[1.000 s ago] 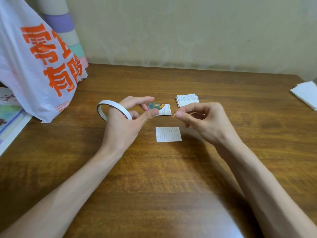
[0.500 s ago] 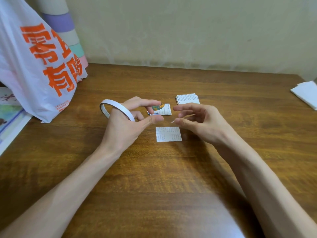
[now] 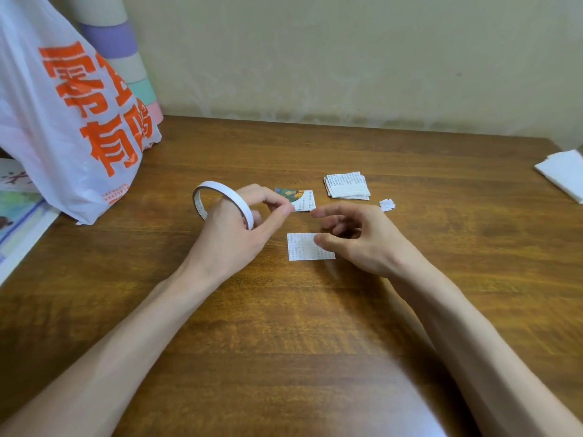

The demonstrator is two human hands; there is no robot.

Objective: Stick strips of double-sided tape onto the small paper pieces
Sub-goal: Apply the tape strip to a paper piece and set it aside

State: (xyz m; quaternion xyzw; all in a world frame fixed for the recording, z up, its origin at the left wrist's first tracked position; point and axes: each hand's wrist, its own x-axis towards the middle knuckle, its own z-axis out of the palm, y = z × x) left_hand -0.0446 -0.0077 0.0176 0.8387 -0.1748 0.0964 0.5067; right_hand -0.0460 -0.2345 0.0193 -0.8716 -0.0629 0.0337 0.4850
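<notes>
Loosely looped around the left hand (image 3: 233, 238) is the tape roll (image 3: 220, 200), a thin white ring that the fingers pass through, with the thumb outside it. The fingers are curled, and the tips of thumb and forefinger are pressed together in a pinch. Whether a tape end lies between them is too small to tell.

Between the two hands, just below the left fingertips, a printed paper piece (image 3: 304, 247) lies flat on the wooden table (image 3: 284, 342). The right hand (image 3: 366, 244) is half open over its right end, fingers spread and loosely bent, with nothing visible in its grasp. Its thumb tip lies over the edge of the sheet; I cannot tell if it touches or hovers.

Just beyond the left fingertips lies a colour-printed piece (image 3: 299, 198), partly hidden by them. Beyond the right hand's forefinger sits a stack of paper pieces (image 3: 347, 186), and just to the right of that hand's knuckles is a small crumpled white scrap (image 3: 386, 205).

Well to the left of the left hand stands a white plastic bag (image 3: 63, 127) with orange characters, with a pastel-banded roll (image 3: 116, 39) behind it and booklets (image 3: 19, 222) at its foot. Far to the right of the right hand lies some folded white paper (image 3: 564, 175).
</notes>
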